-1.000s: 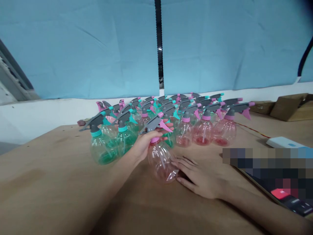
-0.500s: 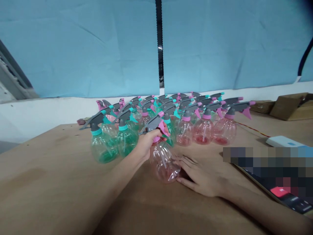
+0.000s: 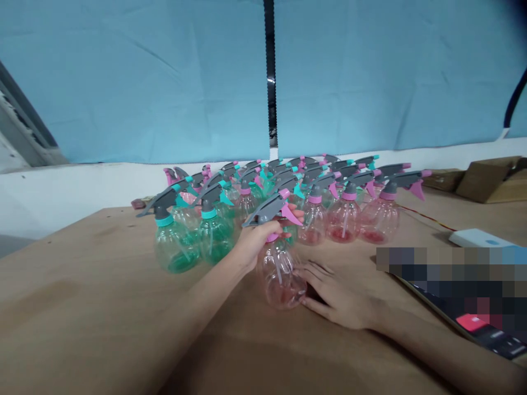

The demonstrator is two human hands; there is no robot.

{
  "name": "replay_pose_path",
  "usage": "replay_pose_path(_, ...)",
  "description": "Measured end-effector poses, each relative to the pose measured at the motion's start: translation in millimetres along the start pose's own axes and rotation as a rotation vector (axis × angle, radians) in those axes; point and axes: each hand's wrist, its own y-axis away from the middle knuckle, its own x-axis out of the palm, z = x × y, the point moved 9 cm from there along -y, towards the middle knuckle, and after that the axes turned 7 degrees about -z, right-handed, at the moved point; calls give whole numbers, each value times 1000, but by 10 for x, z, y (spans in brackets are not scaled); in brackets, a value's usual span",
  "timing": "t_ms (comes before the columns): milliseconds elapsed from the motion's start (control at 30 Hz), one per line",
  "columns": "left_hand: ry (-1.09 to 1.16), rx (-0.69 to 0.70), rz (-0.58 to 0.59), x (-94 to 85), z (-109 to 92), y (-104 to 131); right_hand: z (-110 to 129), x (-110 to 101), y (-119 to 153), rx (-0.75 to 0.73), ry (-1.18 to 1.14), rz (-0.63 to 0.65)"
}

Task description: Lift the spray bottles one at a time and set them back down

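Fingers of my left hand (image 3: pixel 255 244) wrap the neck of a pink spray bottle (image 3: pixel 282 274), under its grey trigger head (image 3: pixel 267 207); my right hand (image 3: pixel 343 293) lies flat, fingertips touching its base at 3 o'clock. Rows of finished-looking bottles (image 3: pixel 341 214) crowd 12 o'clock; this one stands apart on the wooden table (image 3: pixel 82 307).

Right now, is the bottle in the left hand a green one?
No, the left hand grips a pink bottle by its neck, while the green bottles stand behind it on the table.
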Motion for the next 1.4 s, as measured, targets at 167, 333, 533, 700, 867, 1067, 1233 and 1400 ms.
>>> replay_pose_path(167,13,-8,-65,-79,2,-6,-12,2,-2,19,-10,0)
replay_pose_path(333,34,-35,-147,-181,55,-35,-22,5,1,19,-17,-12)
replay_pose_path(533,20,-64,-189,-267,76,-66,3,-16,-7,14,-11,-10)
replay_pose_path(700,11,-35,-139,-234,29,-68,8,-18,0,0,-3,-11)
replay_pose_path(867,28,-18,-125,-251,39,-86,-14,6,13,8,15,-1)
replay_pose_path(1067,18,-40,-159,-250,58,-76,7,-5,-4,3,10,-5)
replay_pose_path(1233,13,-40,-218,-271,50,-64,-1,-5,-3,7,-4,-1)
replay_pose_path(1400,-21,-60,-201,-297,48,-78,-1,-6,7,-9,16,-9)
